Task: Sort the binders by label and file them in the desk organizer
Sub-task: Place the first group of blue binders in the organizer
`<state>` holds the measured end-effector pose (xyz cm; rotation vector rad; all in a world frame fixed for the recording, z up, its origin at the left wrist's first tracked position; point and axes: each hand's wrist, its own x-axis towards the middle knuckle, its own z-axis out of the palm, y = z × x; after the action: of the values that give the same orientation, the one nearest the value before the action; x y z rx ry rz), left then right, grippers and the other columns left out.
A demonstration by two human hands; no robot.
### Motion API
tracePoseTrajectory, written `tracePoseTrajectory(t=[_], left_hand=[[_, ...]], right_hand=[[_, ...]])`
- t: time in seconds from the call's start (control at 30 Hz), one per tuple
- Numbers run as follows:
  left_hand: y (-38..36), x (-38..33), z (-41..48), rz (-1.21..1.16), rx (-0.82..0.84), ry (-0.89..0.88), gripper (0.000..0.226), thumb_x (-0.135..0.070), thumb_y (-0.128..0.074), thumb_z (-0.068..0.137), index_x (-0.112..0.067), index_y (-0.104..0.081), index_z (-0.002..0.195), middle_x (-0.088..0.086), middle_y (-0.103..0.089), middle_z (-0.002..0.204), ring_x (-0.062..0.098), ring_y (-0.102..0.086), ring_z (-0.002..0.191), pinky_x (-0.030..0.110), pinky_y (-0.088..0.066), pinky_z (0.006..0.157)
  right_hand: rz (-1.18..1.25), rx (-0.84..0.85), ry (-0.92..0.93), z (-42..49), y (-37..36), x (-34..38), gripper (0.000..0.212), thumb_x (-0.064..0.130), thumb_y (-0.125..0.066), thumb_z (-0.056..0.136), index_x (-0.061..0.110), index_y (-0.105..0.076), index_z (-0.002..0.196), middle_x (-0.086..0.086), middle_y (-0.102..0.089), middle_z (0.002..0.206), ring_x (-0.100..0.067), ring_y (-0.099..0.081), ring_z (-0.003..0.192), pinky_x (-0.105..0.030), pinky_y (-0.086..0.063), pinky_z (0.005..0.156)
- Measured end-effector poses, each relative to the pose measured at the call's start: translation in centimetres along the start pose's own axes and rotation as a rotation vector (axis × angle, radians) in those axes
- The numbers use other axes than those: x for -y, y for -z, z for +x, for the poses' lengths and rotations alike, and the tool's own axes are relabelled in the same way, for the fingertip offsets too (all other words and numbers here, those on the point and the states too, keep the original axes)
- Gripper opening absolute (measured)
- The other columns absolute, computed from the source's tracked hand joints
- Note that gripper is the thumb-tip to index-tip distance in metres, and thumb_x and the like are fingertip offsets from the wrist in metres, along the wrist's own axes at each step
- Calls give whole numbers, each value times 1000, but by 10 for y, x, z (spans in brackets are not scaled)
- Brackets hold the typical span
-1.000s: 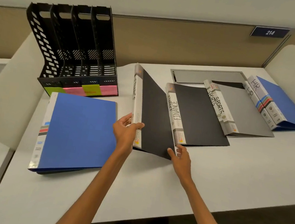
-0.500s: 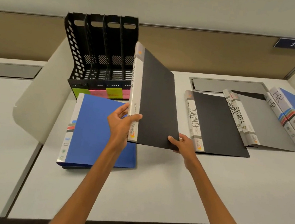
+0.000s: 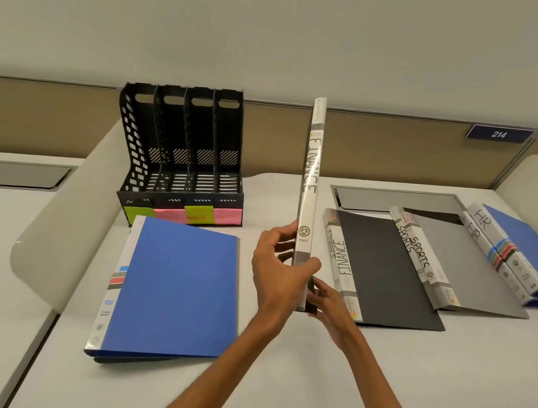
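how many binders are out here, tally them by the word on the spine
finance binder: 2, one upright in the left hand, one flat
sports binder: 2, stacked, second spine
hr binder: 2, second spine
blue binder, label unreadable: 1
total: 7

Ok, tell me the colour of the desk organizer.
The desk organizer is black; head view.

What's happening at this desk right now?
A person holds a FINANCE binder upright, spine towards the camera. The left hand grips its lower spine; the right hand touches its bottom end. The black desk organizer stands behind, with no binder visible in its slots. A blue binder, a second FINANCE binder, SPORTS binders and HR binders lie flat on the desk.
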<state>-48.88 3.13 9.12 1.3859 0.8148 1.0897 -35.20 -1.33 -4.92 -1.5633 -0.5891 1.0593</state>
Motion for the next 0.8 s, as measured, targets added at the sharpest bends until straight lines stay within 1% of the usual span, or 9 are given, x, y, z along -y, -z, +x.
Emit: tracePoseTrajectory(t=[0.13, 0.2, 0.3, 0.4, 0.47, 0.57, 0.67, 0.73, 0.8], left_hand=[[-11, 2, -1, 13, -13, -16, 52, -7, -81, 73, -24, -58, 115, -18, -62, 105, -14, -55, 100, 4, -50, 69], [-16, 2, 0, 8, -12, -15, 51, -8, -82, 73, -27, -57, 114, -20, -61, 105, -15, -56, 99, 3, -50, 68], [-24, 2, 6, -2, -18, -16, 51, -10, -82, 74, -28, -57, 114, -19, -61, 105, -8, -59, 98, 6, -52, 66], [-31, 4, 17, -15, -29, -15, 51, -7, -80, 74, -24, -58, 116, -14, -62, 108, 9, -62, 99, 7, -52, 63], [-37, 8, 25, 15, -30, -29, 49, -7, -80, 74, -22, -60, 117, -9, -64, 111, 14, -63, 98, 9, -54, 66], [-45, 15, 38, 55, -13, -30, 45, -11, -80, 75, -25, -60, 113, -11, -64, 109, 14, -65, 93, 14, -55, 70], [-57, 27, 51, 84, 22, 13, 44, -15, -81, 76, -24, -58, 113, -11, -63, 110, 17, -66, 91, 23, -57, 72], [-67, 38, 59, 118, 52, 51, 45, -16, -81, 77, -21, -58, 116, -7, -64, 111, 19, -68, 89, 29, -59, 75], [-78, 50, 66, 161, 77, 78, 45, -18, -81, 78, -19, -58, 117, -4, -64, 113, 18, -68, 87, 28, -57, 73]], right_hand=[[32, -44, 17, -3, 14, 0, 51, 37, -69, 84, 27, -54, 131, 1, -65, 124, -26, -65, 110, -38, -56, 86], [52, -66, 33, -4, 19, 1, 49, 40, -71, 79, 32, -56, 125, 7, -64, 120, -25, -65, 107, -33, -57, 80], [56, -114, 61, -3, 34, 7, 35, 29, -70, 86, 32, -57, 119, 10, -65, 115, -19, -67, 102, -22, -56, 68], [39, -167, 90, 3, 58, 21, 29, 18, -68, 89, 20, -63, 118, -3, -71, 113, -19, -69, 101, -21, -57, 73], [18, -222, 122, 7, 77, 32, 23, 11, -68, 89, 22, -67, 109, -3, -73, 109, -14, -70, 98, -17, -56, 72], [-16, -305, 149, 15, 106, 47, 34, 10, -70, 87, 19, -62, 118, 6, -71, 107, -6, -67, 97, -11, -52, 67], [-65, -436, 131, 20, 133, 56, 59, 10, -73, 85, 10, -49, 138, 10, -60, 110, -5, -60, 98, -13, -47, 78], [-121, -514, 136, 22, 148, 58, 58, 10, -75, 83, 10, -50, 136, 4, -58, 114, -6, -59, 96, -15, -47, 78], [-229, -593, 140, 22, 160, 55, 53, 15, -75, 83, 12, -53, 131, -1, -56, 121, -18, -58, 107, -28, -52, 83]])
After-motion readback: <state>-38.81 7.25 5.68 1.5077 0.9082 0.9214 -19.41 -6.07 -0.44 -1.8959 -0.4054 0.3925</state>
